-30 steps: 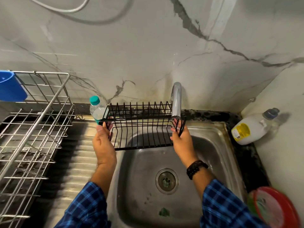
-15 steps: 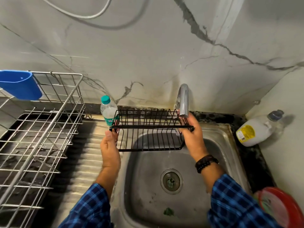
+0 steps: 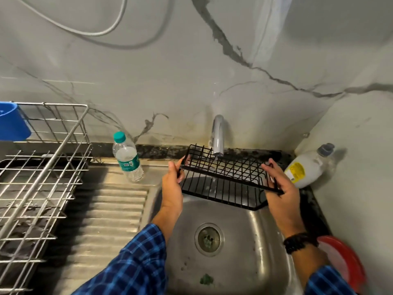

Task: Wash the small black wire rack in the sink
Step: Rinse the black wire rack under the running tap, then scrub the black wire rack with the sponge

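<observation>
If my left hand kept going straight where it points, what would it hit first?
Past the black wire rack the left hand holds, probably the counter strip behind the sink; the water bottle sits further left. Depth is unclear.

Black wire rack [image 3: 231,179] — tilted, seemingly wet — above the steel sink [image 3: 244,231].

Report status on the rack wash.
Left hand, right hand grip black wire rack by its ends. Rack tilted under tap, over sink. Nothing blocking.
</observation>
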